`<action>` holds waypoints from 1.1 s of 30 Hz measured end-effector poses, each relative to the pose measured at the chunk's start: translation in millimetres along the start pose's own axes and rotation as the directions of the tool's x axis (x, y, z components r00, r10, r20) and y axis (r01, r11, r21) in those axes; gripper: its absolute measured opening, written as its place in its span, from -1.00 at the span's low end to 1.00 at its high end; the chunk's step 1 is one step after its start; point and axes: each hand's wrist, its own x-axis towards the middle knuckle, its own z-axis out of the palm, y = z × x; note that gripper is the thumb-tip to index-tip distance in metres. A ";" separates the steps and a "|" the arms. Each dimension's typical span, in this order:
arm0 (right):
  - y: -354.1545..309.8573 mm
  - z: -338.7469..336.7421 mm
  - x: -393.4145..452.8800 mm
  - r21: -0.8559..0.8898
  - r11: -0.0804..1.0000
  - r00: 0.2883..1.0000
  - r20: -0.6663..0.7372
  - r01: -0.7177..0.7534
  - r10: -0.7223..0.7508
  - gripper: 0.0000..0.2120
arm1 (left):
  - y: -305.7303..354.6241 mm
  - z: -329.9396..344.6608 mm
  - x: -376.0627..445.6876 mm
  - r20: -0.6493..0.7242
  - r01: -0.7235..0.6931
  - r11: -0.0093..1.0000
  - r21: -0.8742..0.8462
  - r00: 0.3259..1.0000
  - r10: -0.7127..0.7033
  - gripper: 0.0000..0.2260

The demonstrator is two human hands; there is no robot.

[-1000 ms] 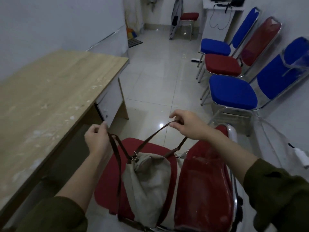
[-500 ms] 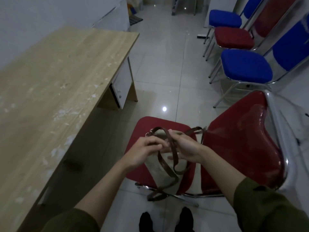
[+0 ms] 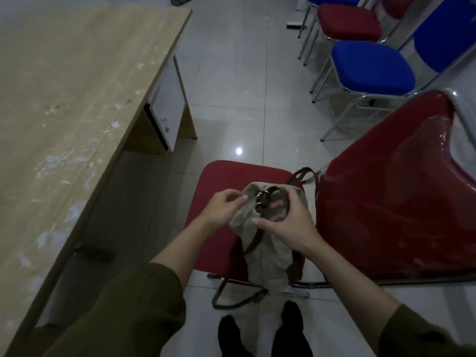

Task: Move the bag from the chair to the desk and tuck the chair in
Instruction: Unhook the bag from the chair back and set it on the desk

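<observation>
A beige cloth bag (image 3: 265, 256) with brown straps hangs over the red seat of the chair (image 3: 226, 176), its lower end drooping past the seat's front edge. My left hand (image 3: 224, 207) pinches the bag's top corner. My right hand (image 3: 288, 222) grips the brown strap near its metal ring at the bag's top. One strap loop (image 3: 231, 304) dangles below the seat. The chair's red, plastic-wrapped backrest (image 3: 396, 202) is to the right. The wooden desk (image 3: 64, 99) runs along the left.
A row of blue chairs (image 3: 371, 65) and a red chair (image 3: 347, 21) lines the right wall. The desk has a white drawer unit (image 3: 167, 109) under its far end. Glossy tiled floor (image 3: 231, 86) lies between desk and chairs. My dark shoes (image 3: 262, 331) stand just before the chair.
The view has tilted down. Both hands have moved from the spread straps to the top of the bag, the left now pinching the cloth, and the bag hangs lower.
</observation>
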 end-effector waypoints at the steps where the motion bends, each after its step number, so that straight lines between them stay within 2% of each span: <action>1: 2.8 5.0 -1.1 -0.018 1.000 1.000 -0.031 -0.005 0.004 -0.26 | 1.7 3.6 0.1 0.085 -0.002 1.000 -0.005 0.996 0.002 -0.66; 3: 13.3 12.9 -4.4 -0.051 0.998 0.994 -0.103 -0.045 0.039 -0.30 | 3.6 12.9 1.5 0.218 0.011 0.999 -0.052 0.976 0.000 -0.68; 4: 18.2 14.7 -6.7 -0.078 0.994 0.990 -0.128 -0.071 0.061 -0.34 | 4.2 18.6 3.0 0.242 0.021 0.996 -0.083 0.970 0.000 -0.71; 6: 26.8 14.0 -10.5 -0.145 0.983 0.988 -0.122 -0.114 0.096 -0.44 | 5.6 28.7 8.9 0.171 -0.020 0.995 -0.095 0.985 0.036 -0.77; 8: 31.4 8.3 -14.5 -0.170 0.978 0.992 -0.055 -0.119 0.111 -0.53 | 2.4 34.7 22.8 0.021 -0.152 0.981 0.120 0.988 0.150 -0.66; 9: 33.2 4.7 -17.1 -0.161 0.980 0.994 -0.016 -0.113 0.112 -0.54 | 2.1 37.1 28.5 -0.002 -0.215 0.942 0.257 0.975 0.223 -0.57; 11: 37.0 -4.9 -22.9 -0.157 0.983 0.994 0.042 -0.095 0.103 -0.57 | 6.4 42.4 37.2 0.085 -0.347 0.826 0.444 0.934 0.347 -0.45; 14: 42.5 -22.3 -30.9 -0.124 0.988 0.993 0.060 -0.090 0.098 -0.61 | 16.6 48.3 44.3 0.309 -0.511 0.642 0.572 0.859 0.408 -0.65; 16: 44.2 -33.3 -36.6 -0.048 0.993 0.992 0.060 -0.104 0.107 -0.58 | 21.4 48.2 40.8 0.350 -0.522 0.665 0.535 0.853 0.388 -0.76; 19: 39.7 -46.9 -41.8 -0.028 0.998 0.998 0.022 -0.058 0.059 -0.61 | 26.9 44.8 29.9 0.327 -0.537 0.664 0.520 0.843 0.427 -0.78; 23: 28.2 -55.8 -41.5 -0.103 0.995 0.999 -0.038 0.014 -0.018 -0.70 | 28.9 29.6 7.9 0.194 -0.572 0.652 0.498 0.806 0.560 -0.81; 29: -2.4 -52.5 -42.2 -0.080 0.990 0.993 0.023 0.114 -0.113 -0.71 | 23.1 -14.2 -43.2 -0.053 -0.615 0.660 0.433 0.713 0.699 -0.82; 33: -48.7 -50.9 -29.2 -0.048 0.951 0.952 0.025 0.306 -0.305 -0.62 | 44.9 -56.3 -79.0 -0.234 -0.608 0.682 0.406 0.653 0.721 -0.82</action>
